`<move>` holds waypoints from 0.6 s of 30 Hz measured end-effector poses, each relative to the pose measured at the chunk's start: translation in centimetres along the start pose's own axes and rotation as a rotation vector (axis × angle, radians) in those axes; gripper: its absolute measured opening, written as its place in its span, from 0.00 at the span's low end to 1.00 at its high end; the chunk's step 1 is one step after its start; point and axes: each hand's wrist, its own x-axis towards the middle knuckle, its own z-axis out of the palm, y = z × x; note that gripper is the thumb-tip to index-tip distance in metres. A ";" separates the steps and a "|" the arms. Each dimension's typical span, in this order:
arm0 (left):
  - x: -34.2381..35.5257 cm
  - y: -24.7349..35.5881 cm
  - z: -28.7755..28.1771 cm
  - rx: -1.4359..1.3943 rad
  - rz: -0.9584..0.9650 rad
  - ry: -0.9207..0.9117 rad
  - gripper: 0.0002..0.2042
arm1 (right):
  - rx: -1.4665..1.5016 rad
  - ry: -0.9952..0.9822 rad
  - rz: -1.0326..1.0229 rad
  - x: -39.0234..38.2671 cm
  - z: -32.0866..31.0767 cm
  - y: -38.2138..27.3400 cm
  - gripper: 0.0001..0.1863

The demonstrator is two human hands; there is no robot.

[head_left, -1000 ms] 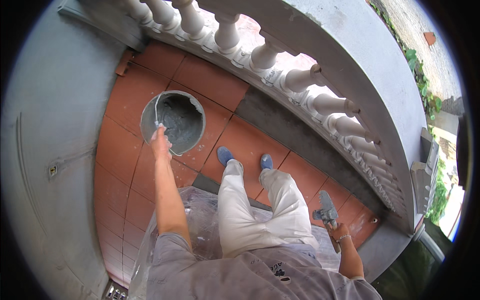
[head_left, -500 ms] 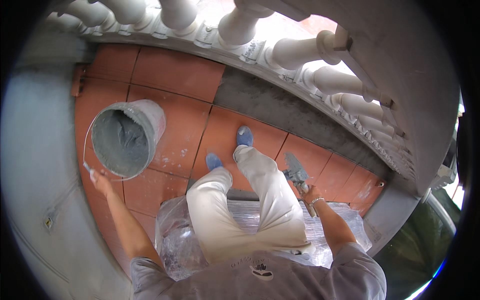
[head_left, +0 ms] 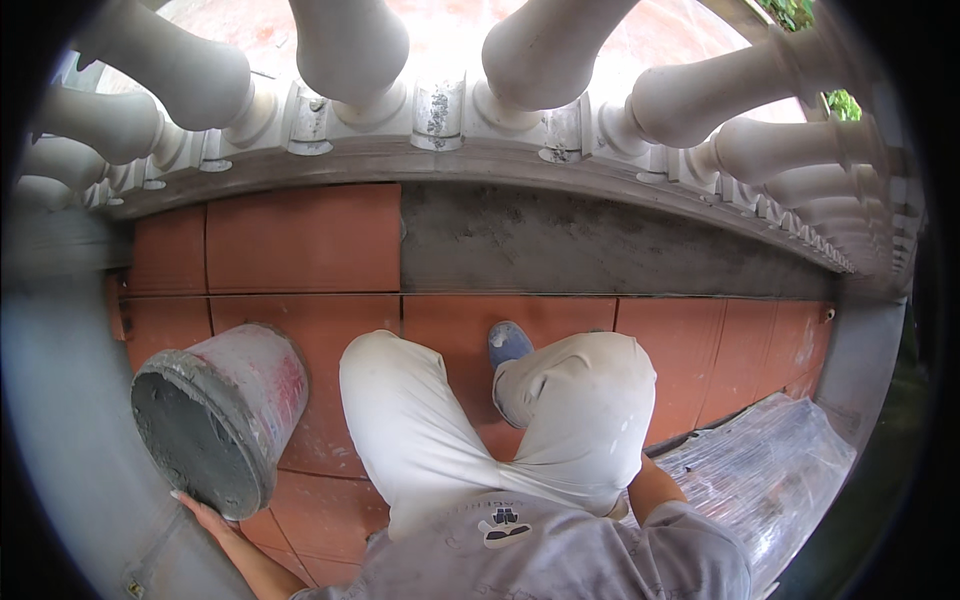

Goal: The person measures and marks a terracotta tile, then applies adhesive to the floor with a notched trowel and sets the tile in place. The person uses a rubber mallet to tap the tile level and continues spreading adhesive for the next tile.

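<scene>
Grey bucket (head_left: 250, 388) just beyond left fingers (head_left: 190, 503), cannot tell if clamped, right fingers hidden

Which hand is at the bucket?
The left hand, by the lower rim of the bucket. The right hand is hidden behind the right leg, away from it.

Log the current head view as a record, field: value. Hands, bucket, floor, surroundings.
Left hand: at the lower rim of the bucket; grip unclear
Right hand: hidden behind the right leg; only the right forearm shows
Bucket mouth: toward the picture's lower left; true tilt unclear
Bucket contents: grey paste
Floor: orange-red tiles; untiled grey strip along the balustrade base
Far side: row of white balusters
Lower right: transparent plastic sheeting
Footwear: blue shoe between the knees
</scene>
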 end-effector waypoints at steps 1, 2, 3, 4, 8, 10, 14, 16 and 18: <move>0.5 0.0 0.1 0.048 0.008 0.004 0.49 | 0.007 -0.010 -0.021 0.5 -0.1 -0.1 0.24; 0.4 -0.2 -0.3 0.076 0.005 0.037 0.48 | 0.007 -0.024 -0.053 1.2 -0.4 -0.7 0.23; 0.6 -0.3 -0.6 0.082 0.003 0.088 0.47 | 0.018 -0.037 -0.097 2.1 -1.0 -1.8 0.23; 0.9 -0.2 -0.8 0.107 0.014 0.073 0.47 | 0.040 -0.030 -0.160 3.2 -2.0 -3.3 0.23; 2.4 -0.9 -1.9 0.105 0.008 0.035 0.47 | 0.189 0.182 -0.469 9.3 -5.3 -13.6 0.21; 2.7 -1.2 -2.5 0.128 0.010 0.041 0.47 | 0.216 0.307 -0.610 12.4 -5.7 -20.7 0.16; 2.1 -1.2 -2.5 0.188 0.043 0.048 0.46 | 0.114 0.101 -0.646 14.4 -5.6 -31.0 0.17; 1.6 -0.8 -1.8 0.201 0.040 0.047 0.46 | 0.086 0.023 -0.601 15.0 -5.2 -34.0 0.19; 0.9 -0.4 -1.1 0.196 0.021 0.064 0.46 | 0.095 0.006 -0.557 15.3 -4.9 -34.7 0.20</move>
